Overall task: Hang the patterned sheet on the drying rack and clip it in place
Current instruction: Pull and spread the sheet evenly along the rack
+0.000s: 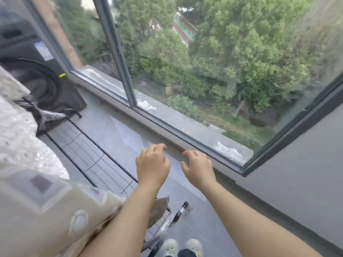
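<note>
A home laundry balcony, several floors up.

A dark front-loading washing machine (35, 71) stood in the corner, a black wire drying rack (89, 153) ran along the grey tiled floor (130, 138), and the wide grey-framed window (118, 52) looked down onto green treetops (241, 52) and a garden below.
</note>
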`<state>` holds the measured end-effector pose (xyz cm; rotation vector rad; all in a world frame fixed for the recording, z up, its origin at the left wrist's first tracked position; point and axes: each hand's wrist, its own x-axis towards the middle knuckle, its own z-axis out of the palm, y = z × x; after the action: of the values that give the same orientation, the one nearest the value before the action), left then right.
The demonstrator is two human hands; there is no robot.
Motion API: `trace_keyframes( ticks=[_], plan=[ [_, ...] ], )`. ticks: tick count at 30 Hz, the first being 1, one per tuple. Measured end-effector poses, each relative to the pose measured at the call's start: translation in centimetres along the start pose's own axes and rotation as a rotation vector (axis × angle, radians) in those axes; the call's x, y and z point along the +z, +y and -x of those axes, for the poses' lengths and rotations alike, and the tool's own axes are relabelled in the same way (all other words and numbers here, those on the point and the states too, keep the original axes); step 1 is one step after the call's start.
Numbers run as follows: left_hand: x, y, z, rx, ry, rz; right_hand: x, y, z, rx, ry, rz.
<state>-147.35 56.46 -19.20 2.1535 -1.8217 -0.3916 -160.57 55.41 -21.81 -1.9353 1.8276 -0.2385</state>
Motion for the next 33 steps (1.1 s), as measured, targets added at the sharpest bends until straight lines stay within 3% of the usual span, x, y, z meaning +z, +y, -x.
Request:
trace_keyframes(
  ticks=[8, 18, 24, 33],
  plan=[
    [-0.5, -1.4, -2.7, -0.238, 0.055, -0.018, -0.7, -1.4, -5.5, -0.261, -0.172, 0.01],
    [0.9, -1.5, -3.6, -0.746, 0.252, 0.04, -0.8, -4.4, -13.9, -0.74, -0.471, 0.086],
    [2.3, 0.6, 2.1, -0.959, 0.32, 0.005, 0.3, -4.8, -12.7, -0.983, -0.668, 0.193],
    [3.4, 2.9, 7.8, -1.187, 0.428, -0.037, 2.2, -6.7, -8.3, -1.239, -0.805, 0.273]
  ],
)
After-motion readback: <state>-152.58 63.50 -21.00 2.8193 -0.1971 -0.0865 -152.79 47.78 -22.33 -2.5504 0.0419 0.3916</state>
